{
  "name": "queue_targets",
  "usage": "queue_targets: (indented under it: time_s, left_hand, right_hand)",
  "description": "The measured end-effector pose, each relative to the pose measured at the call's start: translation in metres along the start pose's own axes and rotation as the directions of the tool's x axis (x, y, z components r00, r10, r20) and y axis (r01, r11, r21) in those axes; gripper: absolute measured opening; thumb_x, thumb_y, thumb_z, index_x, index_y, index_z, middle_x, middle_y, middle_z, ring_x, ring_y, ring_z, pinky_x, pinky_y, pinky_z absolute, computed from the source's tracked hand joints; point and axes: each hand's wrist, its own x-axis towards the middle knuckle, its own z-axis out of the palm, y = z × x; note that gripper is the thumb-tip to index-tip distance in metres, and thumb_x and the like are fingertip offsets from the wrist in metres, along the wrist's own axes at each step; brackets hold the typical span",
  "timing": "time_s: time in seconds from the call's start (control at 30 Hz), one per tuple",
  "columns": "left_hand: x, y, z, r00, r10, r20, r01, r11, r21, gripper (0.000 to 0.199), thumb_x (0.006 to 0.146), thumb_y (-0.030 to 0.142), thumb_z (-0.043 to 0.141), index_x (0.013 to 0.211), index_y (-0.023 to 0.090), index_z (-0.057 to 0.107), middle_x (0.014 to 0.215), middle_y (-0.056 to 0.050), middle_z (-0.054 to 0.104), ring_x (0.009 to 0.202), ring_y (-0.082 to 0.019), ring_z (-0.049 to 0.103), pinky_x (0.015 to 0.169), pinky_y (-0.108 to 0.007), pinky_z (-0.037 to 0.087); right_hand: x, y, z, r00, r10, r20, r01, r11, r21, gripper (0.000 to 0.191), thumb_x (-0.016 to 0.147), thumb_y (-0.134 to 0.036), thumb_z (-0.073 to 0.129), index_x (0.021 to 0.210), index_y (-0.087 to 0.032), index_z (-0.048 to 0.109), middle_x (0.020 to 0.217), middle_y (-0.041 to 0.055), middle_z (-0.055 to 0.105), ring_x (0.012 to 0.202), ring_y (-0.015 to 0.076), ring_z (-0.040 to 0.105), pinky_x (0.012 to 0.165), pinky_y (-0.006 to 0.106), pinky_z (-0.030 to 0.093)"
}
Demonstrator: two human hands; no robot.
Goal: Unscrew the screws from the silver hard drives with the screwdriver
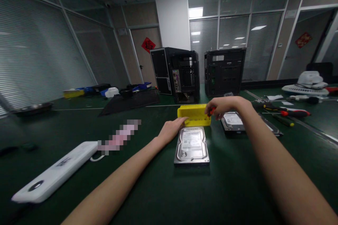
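A yellow case [194, 113] stands in front of me on the green table, its lid raised and a row of small dark pieces along its inside. My left hand [172, 129] grips the case at its lower left corner. At the right end of the case, my right hand [221, 107] pinches a small orange-red piece [211, 111]; the fingers hide most of it, so its kind is unclear. Just below the case lies a silver hard drive [192, 144], label side up. Another hard drive [232, 121] lies partly behind my right forearm.
Two black computer cases [182, 74] stand at the back. Screwdrivers and pliers [295, 112] lie at the right, near a white cap-like object [310, 79]. A white power bank [56, 172] with a short cable lies at the left. A dark mat [129, 102] lies farther back.
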Motion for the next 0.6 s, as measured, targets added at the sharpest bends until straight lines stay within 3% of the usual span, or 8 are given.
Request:
queue_targets:
  time_s: [0.2,0.33,0.5,0.6]
  left_hand:
    - [0.0,0.0,0.002,1.0,0.0,-0.019,0.001,1.0,0.015,0.036,0.092,0.028,0.04,0.127,0.022,0.04,0.123,-0.006,0.054,0.098,-0.02,0.06,0.081,-0.03,0.048]
    - [0.0,0.0,0.002,0.999,-0.004,-0.04,0.005,1.0,0.006,0.037,0.092,0.028,0.041,0.128,0.023,0.039,0.122,-0.006,0.055,0.094,-0.02,0.062,0.078,-0.031,0.048]
    - [-0.001,-0.002,0.002,0.996,-0.004,-0.086,0.0,0.999,-0.05,0.034,0.09,0.027,0.043,0.124,0.023,0.044,0.12,-0.005,0.056,0.095,-0.02,0.061,0.078,-0.029,0.048]
    - [-0.002,-0.003,0.002,0.992,-0.008,-0.124,-0.006,0.994,-0.11,0.031,0.089,0.026,0.046,0.12,0.024,0.048,0.116,-0.003,0.058,0.095,-0.018,0.06,0.079,-0.027,0.048]
  right_hand:
    - [0.0,-0.002,0.0,0.998,-0.022,-0.052,0.022,1.0,-0.016,0.045,0.067,-0.004,0.052,0.111,-0.013,0.058,0.107,0.0105,0.062,0.076,0.0143,0.064,0.062,0.024,0.053]
    - [-0.002,-0.005,-0.002,0.985,-0.08,-0.15,0.082,0.997,0.005,0.041,0.071,-0.006,0.048,0.111,-0.012,0.057,0.107,0.0109,0.062,0.08,0.0147,0.064,0.066,0.024,0.054]
    - [-0.012,-0.01,-0.006,0.891,-0.219,-0.398,0.308,0.936,0.173,0.032,0.079,-0.016,0.049,0.111,-0.009,0.053,0.097,0.0126,0.063,0.072,0.0135,0.066,0.064,0.025,0.056]
    - [-0.023,-0.017,-0.01,0.831,-0.265,-0.49,0.415,0.881,0.228,0.036,0.079,-0.023,0.053,0.113,-0.012,0.05,0.091,0.0099,0.063,0.067,0.0119,0.065,0.062,0.024,0.055]
